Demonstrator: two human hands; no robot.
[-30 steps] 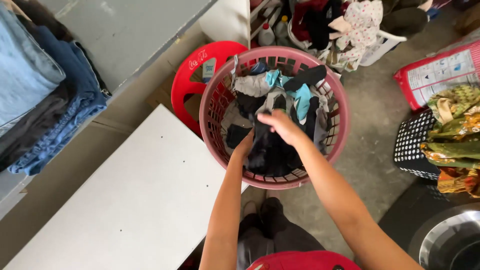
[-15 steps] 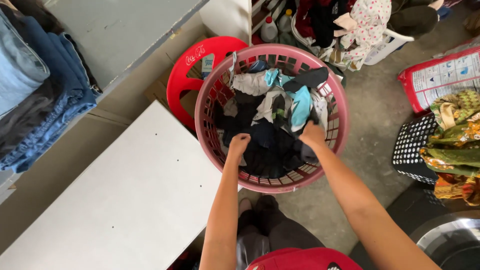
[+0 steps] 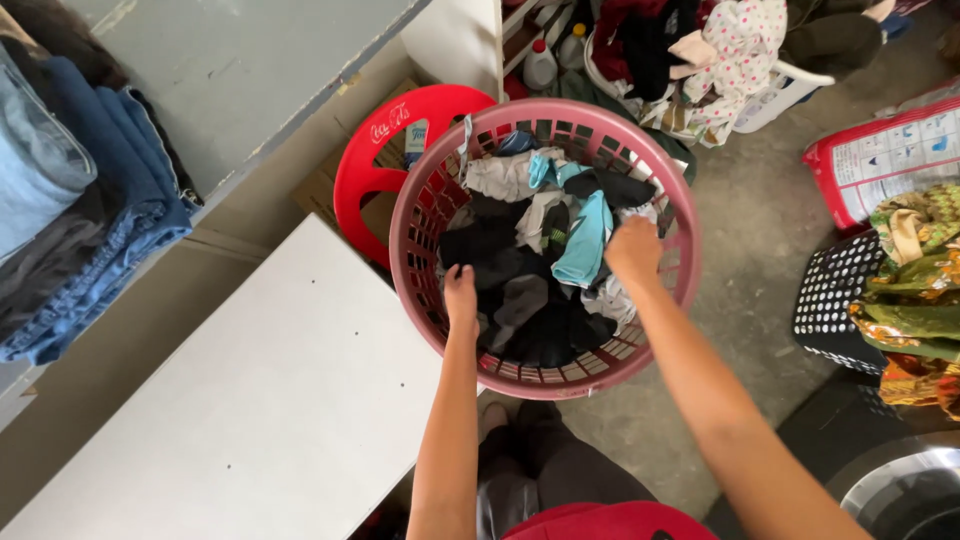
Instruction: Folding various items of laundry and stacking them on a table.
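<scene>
Half a second before, our hands were close together on the dark clothes; now our left hand point(image 3: 460, 297) pressed into them, fingers curled, and our right hand point(image 3: 633, 250) pinched a light cloth point(image 3: 607, 297), all inside the basket point(image 3: 420, 190).

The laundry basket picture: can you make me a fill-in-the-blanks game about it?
1. Both hands, the left hand and the right hand, reach into a round pink ____.
2. The basket is full of ____.
3. Behind the basket stands a red plastic ____.
4. The folded jeans on the left are ____ in colour.

Missing words: basket; clothes; stool; blue
</scene>
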